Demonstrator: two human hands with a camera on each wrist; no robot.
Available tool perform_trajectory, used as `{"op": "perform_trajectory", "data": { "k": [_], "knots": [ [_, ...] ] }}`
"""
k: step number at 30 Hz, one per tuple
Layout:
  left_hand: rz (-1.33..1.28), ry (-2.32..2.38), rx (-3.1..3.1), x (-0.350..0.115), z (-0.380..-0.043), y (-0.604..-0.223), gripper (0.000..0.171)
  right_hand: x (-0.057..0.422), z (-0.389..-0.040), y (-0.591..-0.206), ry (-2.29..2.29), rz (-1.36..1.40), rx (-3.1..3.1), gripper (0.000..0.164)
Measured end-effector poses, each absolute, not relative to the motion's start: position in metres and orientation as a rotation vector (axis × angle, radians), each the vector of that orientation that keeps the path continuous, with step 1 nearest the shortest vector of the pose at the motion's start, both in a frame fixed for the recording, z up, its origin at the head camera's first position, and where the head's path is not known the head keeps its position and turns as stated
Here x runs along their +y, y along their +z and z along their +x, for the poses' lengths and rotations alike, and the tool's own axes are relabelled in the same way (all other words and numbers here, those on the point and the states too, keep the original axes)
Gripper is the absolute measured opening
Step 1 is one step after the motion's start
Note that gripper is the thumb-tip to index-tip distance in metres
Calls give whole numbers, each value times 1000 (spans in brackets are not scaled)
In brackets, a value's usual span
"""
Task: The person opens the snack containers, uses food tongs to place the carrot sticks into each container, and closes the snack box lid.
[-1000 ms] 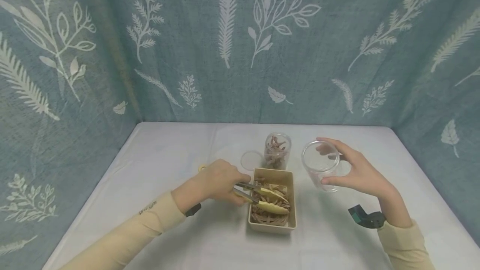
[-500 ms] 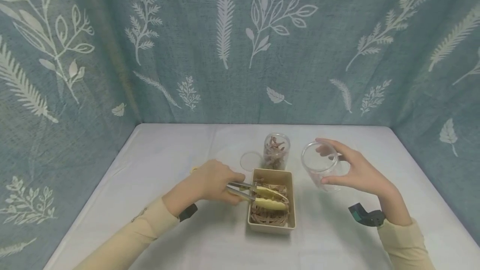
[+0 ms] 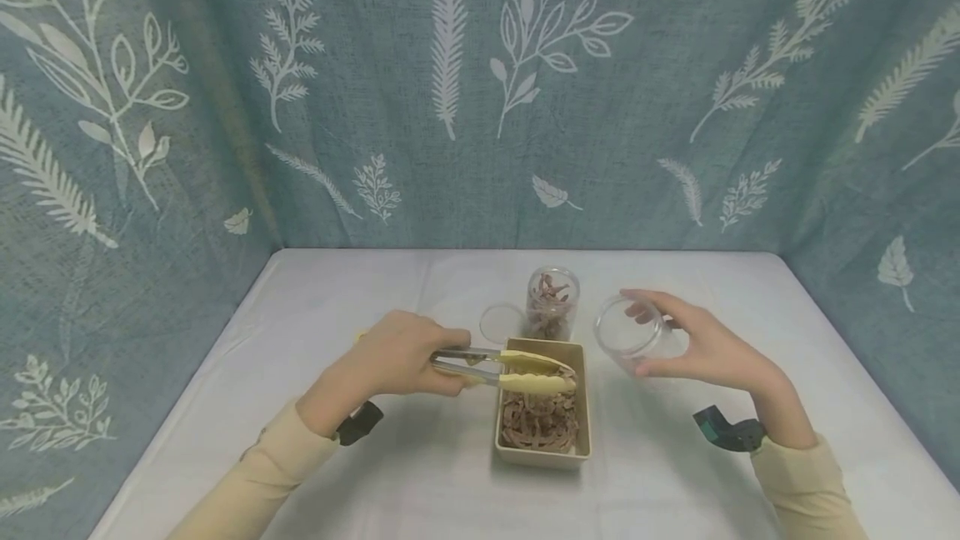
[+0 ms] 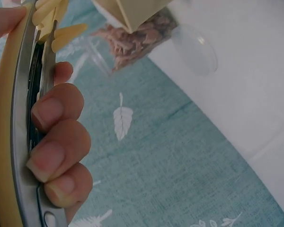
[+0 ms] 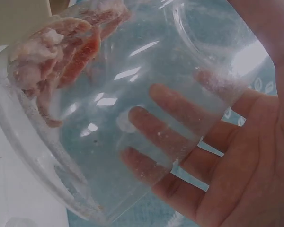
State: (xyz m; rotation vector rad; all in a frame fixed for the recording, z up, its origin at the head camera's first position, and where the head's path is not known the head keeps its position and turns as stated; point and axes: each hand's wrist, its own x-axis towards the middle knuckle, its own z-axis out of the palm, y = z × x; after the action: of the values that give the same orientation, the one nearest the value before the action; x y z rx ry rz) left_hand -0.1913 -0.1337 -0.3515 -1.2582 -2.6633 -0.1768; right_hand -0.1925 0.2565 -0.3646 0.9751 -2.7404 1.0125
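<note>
Box [image 3: 542,460] with brown pieces [image 3: 538,423] inside

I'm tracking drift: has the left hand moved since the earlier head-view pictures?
Yes: the left hand has moved left in the head view, farther from the beige rectangular box.

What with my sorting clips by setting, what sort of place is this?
Probably a staged recording setup: leaf-patterned fabric hangs behind and beside a white table, with dark wrist-worn devices in view.

Curtained-off work area, teal leaf-print fabric [image 3: 480,107] on three sides, white-covered table [image 3: 645,473], wider room hidden
</note>
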Motion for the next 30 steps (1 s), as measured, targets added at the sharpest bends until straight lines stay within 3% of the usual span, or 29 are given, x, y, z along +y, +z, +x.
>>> {"op": "perform_trajectory", "data": {
  "k": [13,30],
  "knots": [
    [-1107,-294,-2664,-148,-188,-340,32,249,-196,-375,1042,1025,-2760,85],
    [-1123,-334,-2562,-138,-186,-334,28,217,-179,-373,847,1084,-2792,88]
  ]
}}
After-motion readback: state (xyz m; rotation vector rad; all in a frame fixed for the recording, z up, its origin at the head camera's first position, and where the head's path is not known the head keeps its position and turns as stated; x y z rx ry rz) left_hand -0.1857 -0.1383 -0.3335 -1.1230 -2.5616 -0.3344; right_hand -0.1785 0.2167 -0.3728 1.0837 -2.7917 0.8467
